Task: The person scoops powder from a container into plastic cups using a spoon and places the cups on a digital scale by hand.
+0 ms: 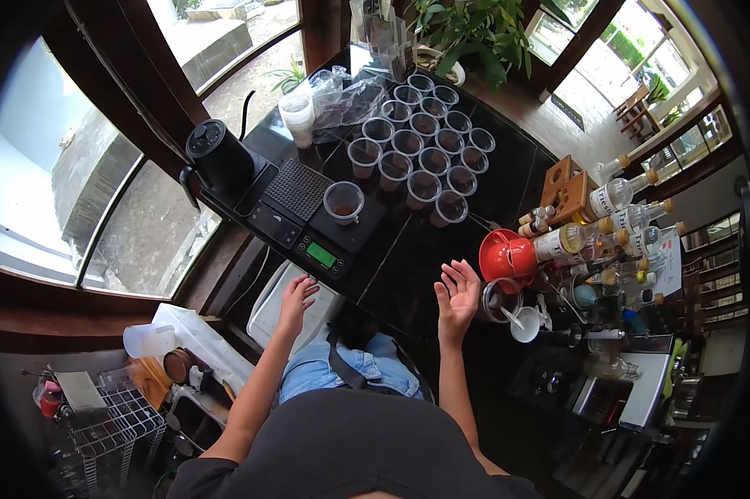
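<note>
Dark shirt (350, 441): nearest the camera, across the bottom edge.
Kettle (221, 158): upright on its base (279, 226), handle at the near side, presumably for easy grasp.
Left hand (296, 298): raised just beside the scale (342, 237); fingers loosely curled, gripping nothing visible.
Green display (321, 254): set toward the near edge of the black table (421, 266), probably for reading at a glance.
Single cup (343, 200): on the scale, apart from the rest, apparently for weighing. Clear, upright, open-mouthed; a little brown matter at the bottom, liquid or grounds, cannot tell.
Clear cups (423, 190): ranked close together, mouths up, perhaps to save space; contents unclear.
Right hand (458, 301): raised near the glass jar (501, 298); fingers parted, slightly bent, holding nothing.
Red vessel (508, 254): beside the bottles (608, 200), likely grouped for reach.
</note>
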A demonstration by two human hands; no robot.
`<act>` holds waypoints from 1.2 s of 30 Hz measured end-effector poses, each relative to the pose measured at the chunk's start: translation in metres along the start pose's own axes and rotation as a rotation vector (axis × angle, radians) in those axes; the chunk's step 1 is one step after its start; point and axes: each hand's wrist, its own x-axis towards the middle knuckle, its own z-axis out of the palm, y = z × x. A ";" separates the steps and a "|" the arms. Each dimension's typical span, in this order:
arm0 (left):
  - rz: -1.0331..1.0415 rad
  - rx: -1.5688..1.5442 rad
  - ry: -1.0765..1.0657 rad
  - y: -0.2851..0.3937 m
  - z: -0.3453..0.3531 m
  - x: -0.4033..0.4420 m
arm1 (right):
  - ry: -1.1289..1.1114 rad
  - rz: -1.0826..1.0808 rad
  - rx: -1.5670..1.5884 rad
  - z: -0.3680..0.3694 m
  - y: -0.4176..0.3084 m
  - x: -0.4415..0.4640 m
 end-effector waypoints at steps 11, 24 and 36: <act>0.007 0.008 0.001 0.002 -0.001 -0.006 | -0.070 -0.018 -0.113 0.003 -0.003 -0.001; 0.012 -0.013 0.006 -0.002 -0.005 -0.008 | -0.098 -0.019 -0.173 0.000 0.002 -0.003; 0.027 0.007 0.027 -0.005 -0.005 -0.007 | -0.120 -0.017 -0.182 -0.004 0.003 -0.002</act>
